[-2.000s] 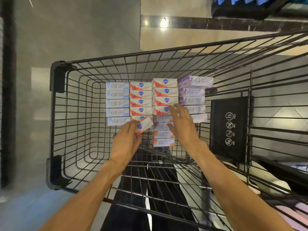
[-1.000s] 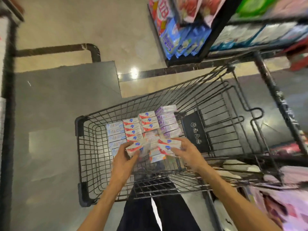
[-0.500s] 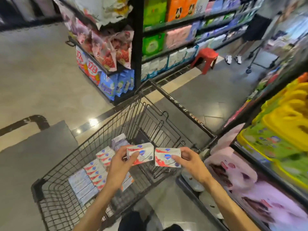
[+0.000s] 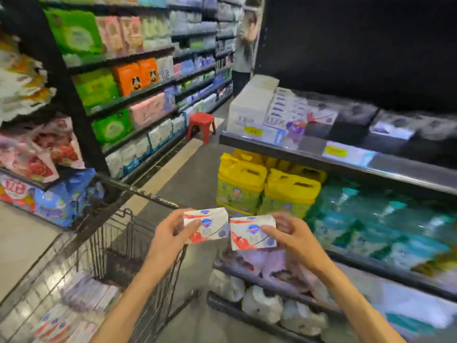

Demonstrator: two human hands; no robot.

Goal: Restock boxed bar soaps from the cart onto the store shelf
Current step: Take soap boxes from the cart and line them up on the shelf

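Note:
My left hand [image 4: 170,237] grips a white and red soap box [image 4: 210,226] by its left end. My right hand [image 4: 294,237] grips a second white and red soap box [image 4: 249,233] by its right end. Both boxes are held side by side in front of me, above the cart's right rim. The black wire cart [image 4: 103,243] is at lower left with several soap boxes [image 4: 71,308] lying in it, blurred. The store shelf [image 4: 346,162] with boxed soaps [image 4: 279,112] runs along the right, above and beyond my hands.
Yellow jugs [image 4: 267,186] and teal packs [image 4: 376,219] fill the shelf level below the soaps. White bags [image 4: 262,305] sit on the lowest shelf. A red stool [image 4: 200,125] stands in the aisle. A person [image 4: 244,45] stands far down it. Stocked shelves [image 4: 128,82] line the left.
Both hands lifted one soap box each out of the cart and carried them up and right. My view swung from the cart up to the shelf on the right.

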